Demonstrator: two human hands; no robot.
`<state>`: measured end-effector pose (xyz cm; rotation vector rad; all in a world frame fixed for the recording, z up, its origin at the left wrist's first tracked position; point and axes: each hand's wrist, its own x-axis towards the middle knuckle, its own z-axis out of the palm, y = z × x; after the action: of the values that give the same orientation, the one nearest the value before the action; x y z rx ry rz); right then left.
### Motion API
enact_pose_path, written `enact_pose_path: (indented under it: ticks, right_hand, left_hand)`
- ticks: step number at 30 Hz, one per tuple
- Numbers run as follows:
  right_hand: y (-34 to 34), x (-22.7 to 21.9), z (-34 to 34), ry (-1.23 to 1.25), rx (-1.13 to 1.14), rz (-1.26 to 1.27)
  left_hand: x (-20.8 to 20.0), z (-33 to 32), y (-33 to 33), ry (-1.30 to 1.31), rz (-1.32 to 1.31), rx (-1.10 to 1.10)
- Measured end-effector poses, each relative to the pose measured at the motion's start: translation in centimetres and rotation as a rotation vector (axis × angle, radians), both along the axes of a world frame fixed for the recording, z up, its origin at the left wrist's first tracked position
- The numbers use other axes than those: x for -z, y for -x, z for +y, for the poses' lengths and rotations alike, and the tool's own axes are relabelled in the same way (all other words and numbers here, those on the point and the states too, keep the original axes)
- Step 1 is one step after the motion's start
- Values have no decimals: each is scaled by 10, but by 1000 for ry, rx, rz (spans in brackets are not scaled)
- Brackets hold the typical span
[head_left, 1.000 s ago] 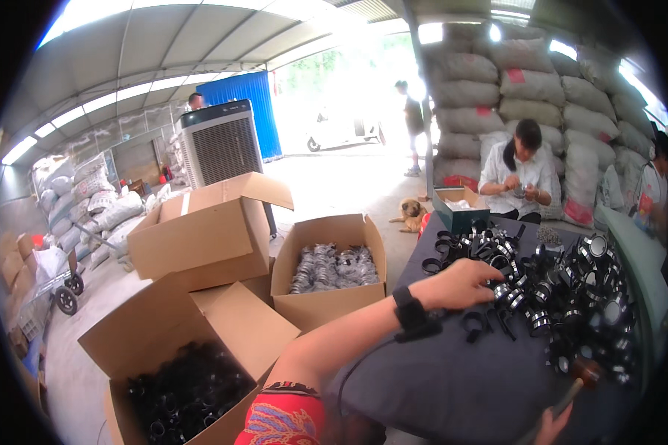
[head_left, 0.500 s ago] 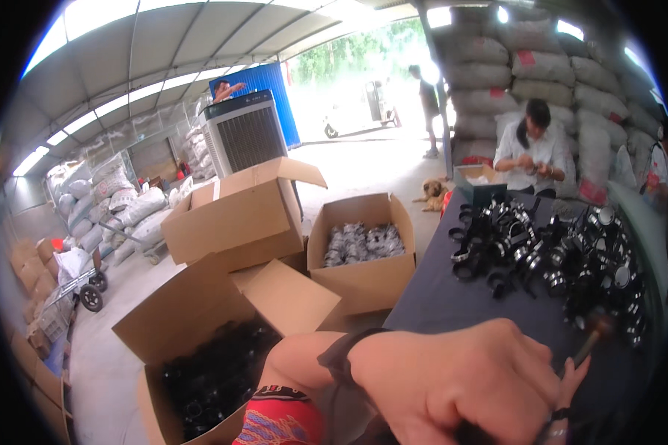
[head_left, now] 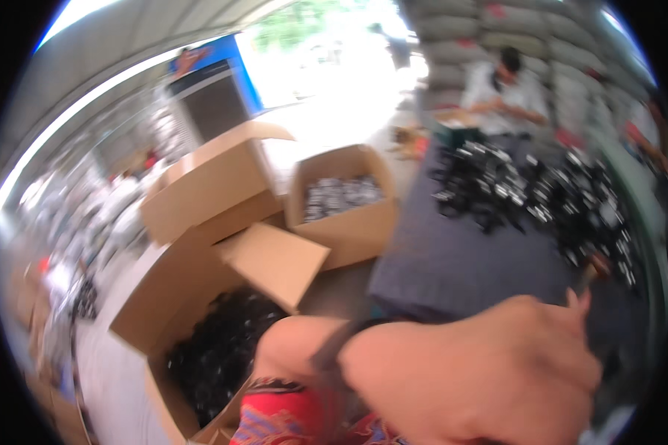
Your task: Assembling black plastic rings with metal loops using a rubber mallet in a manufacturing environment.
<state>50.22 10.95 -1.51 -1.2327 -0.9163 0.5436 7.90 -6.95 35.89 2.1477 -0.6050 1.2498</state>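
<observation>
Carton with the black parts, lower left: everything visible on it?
The carton is plain brown, apparently cardboard, open-topped, and sits angled, left of the table. A tall panel rises at its upper left; a broad flap juts out at upper right. Inside is a heap of black parts, too blurred to make out shapes. The left forearm and red patterned sleeve overlap its right side in the picture; contact can't be told. Its underside is out of sight.

Left hand (head_left: 475,374) has left ring pile (head_left: 567,194); looms nearer.
</observation>
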Motion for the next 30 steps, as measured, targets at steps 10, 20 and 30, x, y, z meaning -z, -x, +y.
enact_pose_path:
  ticks: [10, 20, 30]
  right_hand:
    - [43, -70, -35, -87, -29, 48]
    - [-11, -83, -49, 41, 88, 126]
    - [-41, -92, -41, 492, 137, 21]
  left_hand:
    - [39, -65, -41, 616, -167, 365]
    - [44, -83, -46, 810, -207, 542]
    - [49, -71, -59, 649, -299, 393]
